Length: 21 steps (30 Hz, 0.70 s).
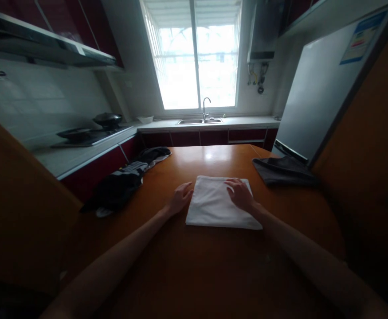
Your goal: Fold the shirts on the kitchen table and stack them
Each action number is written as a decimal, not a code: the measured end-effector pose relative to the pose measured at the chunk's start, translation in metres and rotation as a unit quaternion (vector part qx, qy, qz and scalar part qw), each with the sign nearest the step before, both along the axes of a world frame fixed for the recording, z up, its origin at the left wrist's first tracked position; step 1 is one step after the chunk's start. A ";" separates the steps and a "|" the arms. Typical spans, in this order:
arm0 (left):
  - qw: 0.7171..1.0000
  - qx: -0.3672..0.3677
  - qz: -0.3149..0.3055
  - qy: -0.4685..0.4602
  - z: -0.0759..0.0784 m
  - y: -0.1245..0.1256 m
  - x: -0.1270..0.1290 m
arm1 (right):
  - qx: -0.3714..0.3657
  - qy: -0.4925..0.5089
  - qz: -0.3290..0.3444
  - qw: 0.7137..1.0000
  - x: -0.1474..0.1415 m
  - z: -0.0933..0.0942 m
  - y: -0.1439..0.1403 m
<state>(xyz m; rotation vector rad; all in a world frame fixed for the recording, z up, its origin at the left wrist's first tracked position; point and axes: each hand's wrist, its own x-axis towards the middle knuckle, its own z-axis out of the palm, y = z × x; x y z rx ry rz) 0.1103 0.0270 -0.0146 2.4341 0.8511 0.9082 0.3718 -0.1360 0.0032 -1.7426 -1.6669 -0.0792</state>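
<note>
White folded cloth: on the table, between the hands, most of it to the right of the left hand and partly under the right hand.
Nearer hand: the right, lying over the cloth's right part; the left is at its left edge, and whether it touches cannot be told.
Long axis: unclear; the outline is nearly square, its near edge running crosswise in front of the forearms.
Left hand: loosely open, fingers slightly bent, gripping nothing visible.
Right hand: open, palm down, fingers a little spread, resting without a visible grip.
Cloth texture: matte, soft, thin-looking, with faint creases.
Table surface: smooth orange-brown wood, glossy beyond the hands.
Black garment: crumpled, beyond the left hand, leftward.
Dark gray cloth: folded, beyond the right hand, rightward.
</note>
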 end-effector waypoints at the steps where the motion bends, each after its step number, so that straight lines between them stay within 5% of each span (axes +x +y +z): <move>1: 1.000 -0.005 -0.013 0.004 -0.001 0.001 0.001 | -0.026 -0.027 -0.053 0.998 0.015 -0.002 0.001; 5: 0.997 -0.014 -0.079 0.016 -0.005 0.000 0.003 | -0.129 -0.066 -0.125 0.982 0.054 -0.008 0.005; 9: 0.994 0.005 -0.109 -0.014 -0.002 -0.010 0.006 | -0.123 -0.092 -0.144 0.978 0.049 -0.006 0.005; 12: 0.994 0.030 -0.102 -0.008 0.005 -0.014 0.007 | -0.071 -0.110 -0.080 0.988 0.034 0.002 0.000; 17: 0.996 0.088 0.010 -0.014 0.035 -0.012 -0.003 | 0.109 -0.160 0.061 0.979 -0.010 0.018 -0.020; 21: 0.976 0.176 -0.126 0.020 0.059 -0.037 -0.001 | 0.180 -0.187 0.163 0.952 -0.059 0.028 -0.040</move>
